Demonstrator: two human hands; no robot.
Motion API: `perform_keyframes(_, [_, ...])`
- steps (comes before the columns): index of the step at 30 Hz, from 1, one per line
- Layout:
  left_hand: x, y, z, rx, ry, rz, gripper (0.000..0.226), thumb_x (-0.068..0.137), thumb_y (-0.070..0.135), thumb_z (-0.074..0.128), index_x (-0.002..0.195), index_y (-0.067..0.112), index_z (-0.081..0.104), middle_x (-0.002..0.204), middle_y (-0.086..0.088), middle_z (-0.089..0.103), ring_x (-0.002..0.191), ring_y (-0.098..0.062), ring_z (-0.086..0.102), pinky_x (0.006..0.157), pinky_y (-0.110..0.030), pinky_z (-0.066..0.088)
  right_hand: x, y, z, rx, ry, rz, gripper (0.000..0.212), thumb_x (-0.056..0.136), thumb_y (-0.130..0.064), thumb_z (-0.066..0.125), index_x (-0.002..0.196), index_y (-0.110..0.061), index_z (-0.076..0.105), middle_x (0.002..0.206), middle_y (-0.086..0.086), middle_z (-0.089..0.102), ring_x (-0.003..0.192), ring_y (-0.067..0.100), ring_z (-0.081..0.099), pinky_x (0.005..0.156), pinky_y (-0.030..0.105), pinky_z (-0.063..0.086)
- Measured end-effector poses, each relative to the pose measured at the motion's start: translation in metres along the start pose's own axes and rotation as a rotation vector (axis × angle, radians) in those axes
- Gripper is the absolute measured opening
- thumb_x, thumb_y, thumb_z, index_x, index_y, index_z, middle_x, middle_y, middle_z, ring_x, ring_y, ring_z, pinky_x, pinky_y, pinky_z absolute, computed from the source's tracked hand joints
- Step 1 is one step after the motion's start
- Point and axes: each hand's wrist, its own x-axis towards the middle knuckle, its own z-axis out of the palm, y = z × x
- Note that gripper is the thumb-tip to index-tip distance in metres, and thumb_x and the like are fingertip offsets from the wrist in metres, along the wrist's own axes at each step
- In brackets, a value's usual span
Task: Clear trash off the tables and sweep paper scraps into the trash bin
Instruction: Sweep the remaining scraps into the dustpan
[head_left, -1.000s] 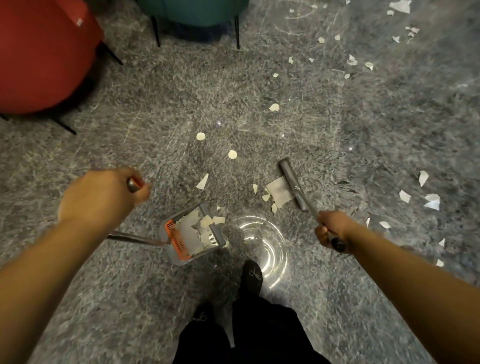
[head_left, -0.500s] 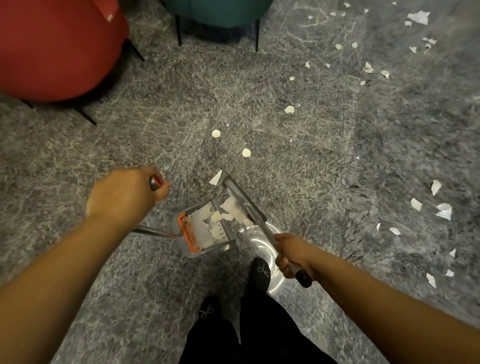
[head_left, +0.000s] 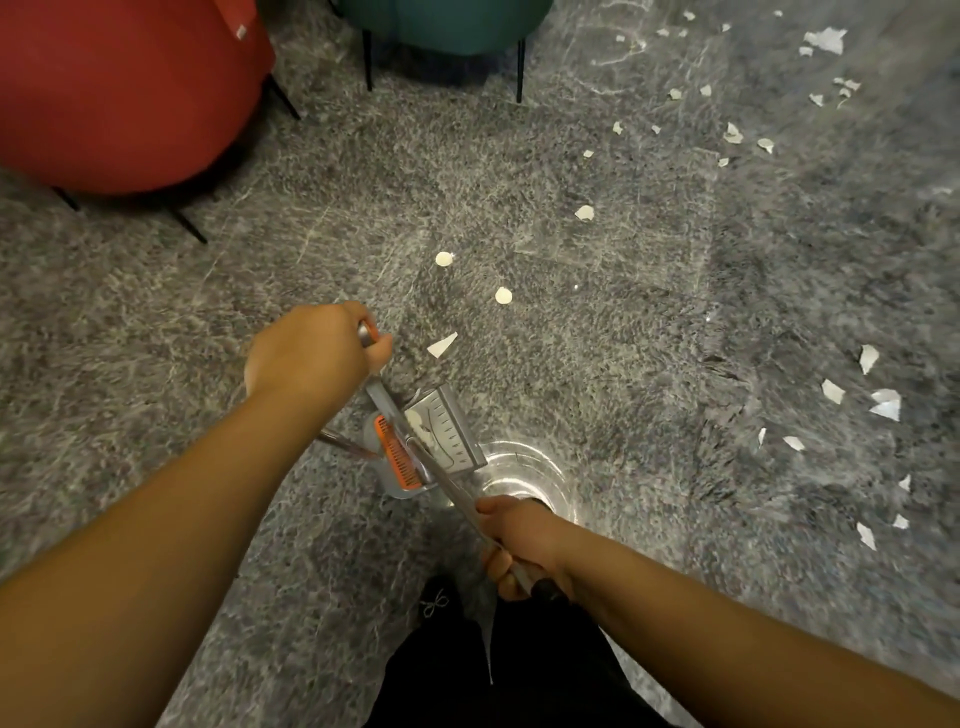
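Bare grey floor (head_left: 597, 364) across the middle of the frame. Red chair (head_left: 119, 88) filling the upper left, teal chair (head_left: 447, 23) at top centre, both on thin dark legs. Paper scraps (head_left: 883, 405) strewn along the right edge and upper right; a few more (head_left: 503, 295) lying loose just above centre.

Dustpan (head_left: 441, 441) at lower centre, on the floor, with an orange comb strip and white scraps inside. Broom (head_left: 415, 447) slanting across it.

Left hand (head_left: 311, 353) curled round the dustpan handle top. Right hand (head_left: 524, 545) gripping the broom handle, fingers wrapped tight.
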Motion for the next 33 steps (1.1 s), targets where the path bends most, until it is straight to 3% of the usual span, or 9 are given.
perform_keyframes(4, [-0.002,-0.004,0.0,-0.005,0.007,0.009,0.029,0.093,0.052,0.056,0.102,0.026,0.065,0.079,-0.001,0.062,0.073,-0.025,0.058,0.056,-0.029,0.039,-0.014,0.008,0.015,0.078,-0.015,-0.014,0.029,0.099,-0.005,0.025,0.087,-0.021,0.046,0.055,0.0,0.036,0.029,0.004,0.032,0.04,0.006,0.031])
perform_keyframes(13, [-0.025,-0.008,0.001,-0.02,0.024,0.028,0.031,0.094,0.051,0.055,0.101,0.024,0.067,0.086,-0.004,0.065,0.073,-0.025,0.054,0.062,-0.031,0.042,-0.053,0.029,0.016,0.212,0.028,-0.043,0.032,0.102,-0.009,0.025,0.118,-0.026,0.047,0.047,-0.002,0.041,0.027,0.003,0.03,0.034,0.007,0.029])
perform_keyframes(18, [-0.035,-0.019,0.001,-0.072,0.02,0.002,0.028,0.093,0.05,0.055,0.095,0.023,0.064,0.083,-0.004,0.065,0.076,-0.027,0.058,0.06,-0.031,0.04,-0.074,0.037,0.018,0.213,0.026,-0.069,0.027,0.103,-0.014,0.029,0.114,-0.028,0.048,0.053,0.0,0.037,0.03,0.003,0.029,0.034,0.008,0.03])
perform_keyframes(24, [-0.046,-0.035,-0.001,-0.085,0.036,-0.032,0.03,0.093,0.05,0.056,0.105,0.024,0.064,0.089,-0.003,0.064,0.078,-0.026,0.055,0.059,-0.031,0.035,-0.093,0.039,0.017,0.238,0.0,-0.09,0.025,0.104,-0.014,0.03,0.11,-0.027,0.05,0.057,0.002,0.035,0.03,0.004,0.029,0.032,0.009,0.03])
perform_keyframes(33, [-0.071,-0.079,-0.001,-0.209,0.074,-0.167,0.027,0.09,0.054,0.057,0.096,0.028,0.065,0.094,-0.003,0.071,0.081,-0.027,0.059,0.065,-0.033,0.045,-0.103,0.034,0.018,0.192,0.062,-0.188,0.023,0.105,-0.014,0.03,0.105,-0.024,0.05,0.058,0.004,0.034,0.028,0.004,0.029,0.032,0.009,0.03])
